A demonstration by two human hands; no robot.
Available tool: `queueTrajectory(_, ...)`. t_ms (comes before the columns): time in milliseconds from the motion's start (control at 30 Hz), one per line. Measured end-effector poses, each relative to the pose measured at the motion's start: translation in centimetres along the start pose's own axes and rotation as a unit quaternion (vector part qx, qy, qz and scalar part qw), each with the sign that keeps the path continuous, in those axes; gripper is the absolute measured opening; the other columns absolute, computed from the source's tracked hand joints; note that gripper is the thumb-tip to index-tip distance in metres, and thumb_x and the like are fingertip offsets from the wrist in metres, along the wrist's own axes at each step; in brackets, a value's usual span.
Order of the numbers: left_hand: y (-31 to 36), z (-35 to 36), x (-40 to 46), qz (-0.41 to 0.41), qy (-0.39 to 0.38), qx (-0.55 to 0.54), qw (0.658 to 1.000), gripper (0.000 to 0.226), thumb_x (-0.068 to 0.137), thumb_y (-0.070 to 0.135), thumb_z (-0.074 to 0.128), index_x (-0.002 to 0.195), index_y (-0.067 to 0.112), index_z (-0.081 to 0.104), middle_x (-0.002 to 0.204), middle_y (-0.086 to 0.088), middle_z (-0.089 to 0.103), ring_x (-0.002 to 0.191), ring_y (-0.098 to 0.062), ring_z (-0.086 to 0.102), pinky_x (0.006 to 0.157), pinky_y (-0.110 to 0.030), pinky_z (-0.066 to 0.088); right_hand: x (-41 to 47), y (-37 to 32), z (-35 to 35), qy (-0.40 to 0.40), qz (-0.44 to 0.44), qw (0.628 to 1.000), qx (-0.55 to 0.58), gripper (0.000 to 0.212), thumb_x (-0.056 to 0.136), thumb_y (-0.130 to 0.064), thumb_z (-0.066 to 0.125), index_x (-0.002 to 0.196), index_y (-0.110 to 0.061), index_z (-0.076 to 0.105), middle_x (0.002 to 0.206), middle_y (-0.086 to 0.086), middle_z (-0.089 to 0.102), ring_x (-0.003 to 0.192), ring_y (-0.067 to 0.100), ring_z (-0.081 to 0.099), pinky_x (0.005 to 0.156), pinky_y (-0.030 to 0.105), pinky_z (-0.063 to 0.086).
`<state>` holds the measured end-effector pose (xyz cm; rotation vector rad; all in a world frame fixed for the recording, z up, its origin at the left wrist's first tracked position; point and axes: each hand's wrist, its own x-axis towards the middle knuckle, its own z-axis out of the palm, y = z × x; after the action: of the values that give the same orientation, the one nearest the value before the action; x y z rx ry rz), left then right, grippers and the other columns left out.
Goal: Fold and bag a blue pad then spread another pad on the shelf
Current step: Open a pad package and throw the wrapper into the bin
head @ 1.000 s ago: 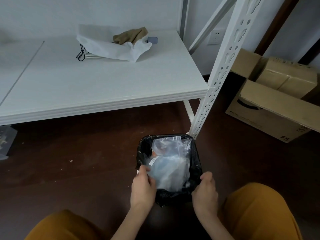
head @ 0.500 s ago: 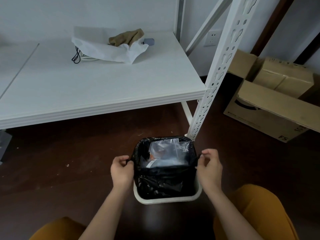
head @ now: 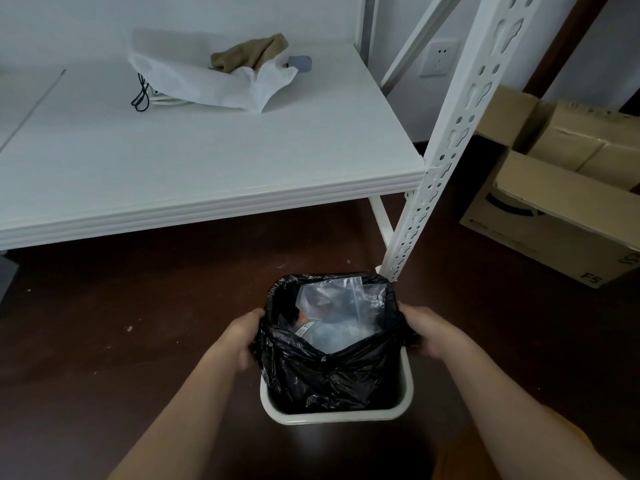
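i am holding the black bin bag (head: 322, 372) on both sides. my left hand (head: 242, 336) grips the bag's left edge and my right hand (head: 427, 334) grips its right edge, fingers curled into the plastic. the bag sits in the white bin (head: 405, 389), and its near side is lifted above the bin's rim. inside the bag lies a clear zip bag (head: 341, 306) with the blue pad (head: 341, 336) in it, so i think the blue pad is folded and bagged. to do this step well, i should pull both sides up evenly so the bag does not tip and nothing falls out. i should go slowly, because thin plastic can rip. behind the bin, up on the white shelf (head: 207, 161), lies a white drawstring bag (head: 207, 77) with a tan cloth (head: 249, 55) on it. i cannot see another pad there.
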<state>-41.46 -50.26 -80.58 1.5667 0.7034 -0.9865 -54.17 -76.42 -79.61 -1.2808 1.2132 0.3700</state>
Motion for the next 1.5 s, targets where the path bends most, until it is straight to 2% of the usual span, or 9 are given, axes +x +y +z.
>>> queueTrajectory(133, 0.9, -0.1, -0.2, 0.009, 0.014, -0.027, 0.999, 0.029, 0.095, 0.019, 0.050, 0.113, -0.001, 0.062, 0.093, -0.022, 0.066, 0.072, -0.031, 0.064, 0.051, -0.034, 0.054, -0.1, -0.9, 0.0, 0.010, -0.010, 0.998, 0.067, 0.010, 0.090, -0.002, 0.055, 0.084, 0.005, 0.059, 0.076, 0.019, 0.061, 0.067, 0.031, 0.060, 0.065, 0.043, 0.053)
queueTrajectory(233, 1.8, 0.1, -0.2, 0.052, 0.045, -0.067, 0.995, 0.026, 0.090, 0.007, 0.059, 0.115, -0.002, 0.062, 0.093, -0.021, 0.066, 0.072, -0.032, 0.064, 0.061, -0.039, 0.053, 0.4, -1.8, 0.2, 0.020, -0.020, 0.991, 0.131, 0.010, 0.088, 0.006, 0.055, 0.079, 0.002, 0.060, 0.080, 0.018, 0.062, 0.065, 0.030, 0.060, 0.052, 0.036, 0.055)
queueTrajectory(367, 3.4, 0.7, -1.1, 0.129, 0.064, -0.111, 0.983, 0.020, 0.090, 0.003, 0.059, 0.109, 0.007, 0.063, 0.094, -0.017, 0.068, 0.079, -0.030, 0.066, 0.074, -0.040, 0.054, 1.1, -3.0, 1.0, 0.058, -0.057, 0.977, 0.198, 0.020, 0.087, 0.005, 0.055, 0.100, -0.003, 0.069, 0.101, 0.018, 0.067, 0.077, 0.029, 0.064, 0.075, 0.036, 0.054)
queueTrajectory(600, 3.8, 0.8, -3.0, 0.243, 0.074, -0.111, 0.961, 0.007, 0.090, 0.008, 0.062, 0.086, 0.015, 0.064, 0.082, -0.006, 0.067, 0.071, -0.017, 0.065, 0.065, -0.028, 0.054, 0.4, -4.4, 1.8, 0.118, -0.154, 0.947, 0.258, 0.022, 0.088, -0.005, 0.060, 0.105, -0.017, 0.068, 0.112, 0.010, 0.066, 0.100, 0.024, 0.065, 0.095, 0.039, 0.052)
queueTrajectory(933, 3.6, -0.7, -5.6, 0.289, 0.058, -0.070, 0.953, 0.014, 0.087, 0.000, 0.060, 0.081, 0.012, 0.060, 0.073, -0.006, 0.062, 0.062, -0.016, 0.060, 0.055, -0.025, 0.051, -4.6, -3.5, -1.3, 0.034, -0.265, 0.934, 0.236, 0.026, 0.092, -0.002, 0.051, 0.107, -0.016, 0.067, 0.111, 0.011, 0.067, 0.090, 0.020, 0.068, 0.067, 0.026, 0.056)
queueTrajectory(1100, 3.9, -1.9, -6.5, 0.283, 0.087, -0.050, 0.954, 0.011, 0.087, 0.000, 0.061, 0.082, 0.011, 0.061, 0.079, -0.010, 0.062, 0.065, -0.020, 0.058, 0.064, -0.033, 0.051, -6.5, -3.3, -2.3, 0.024, -0.285, 0.942, 0.174, 0.029, 0.088, 0.004, 0.055, 0.104, -0.017, 0.067, 0.102, 0.010, 0.064, 0.093, 0.024, 0.066, 0.084, 0.036, 0.055)
queueTrajectory(1200, 4.0, -2.6, -6.7, 0.279, 0.110, -0.022, 0.954, 0.012, 0.087, 0.002, 0.062, 0.081, 0.012, 0.060, 0.080, -0.011, 0.061, 0.063, -0.020, 0.054, 0.064, -0.035, 0.048, -7.8, -3.9, -3.0, 0.059, -0.298, 0.945, 0.125, 0.034, 0.084, 0.012, 0.056, 0.105, -0.013, 0.067, 0.086, 0.003, 0.057, 0.084, 0.018, 0.058, 0.077, 0.030, 0.053)
queueTrajectory(1333, 3.9, -3.6, -7.0, 0.262, 0.134, -0.005, 0.956, 0.012, 0.087, -0.002, 0.059, 0.080, 0.008, 0.059, 0.073, -0.009, 0.057, 0.057, -0.017, 0.049, 0.056, -0.029, 0.045, -8.6, -4.1, -3.8, 0.080, -0.283, 0.951, 0.089, 0.032, 0.083, 0.010, 0.061, 0.100, -0.015, 0.068, 0.091, 0.003, 0.060, 0.090, 0.018, 0.060, 0.086, 0.035, 0.052)
queueTrajectory(1500, 4.0, -4.6, -7.4, 0.222, 0.083, -0.002, 0.971, 0.014, 0.083, -0.010, 0.061, 0.085, 0.003, 0.056, 0.068, -0.011, 0.054, 0.051, -0.017, 0.045, 0.054, -0.028, 0.042, -9.7, -4.3, -4.8, 0.053, -0.233, 0.970, 0.056, 0.028, 0.086, -0.004, 0.066, 0.113, -0.010, 0.062, 0.104, 0.008, 0.066, 0.093, 0.014, 0.062, 0.076, 0.026, 0.049)
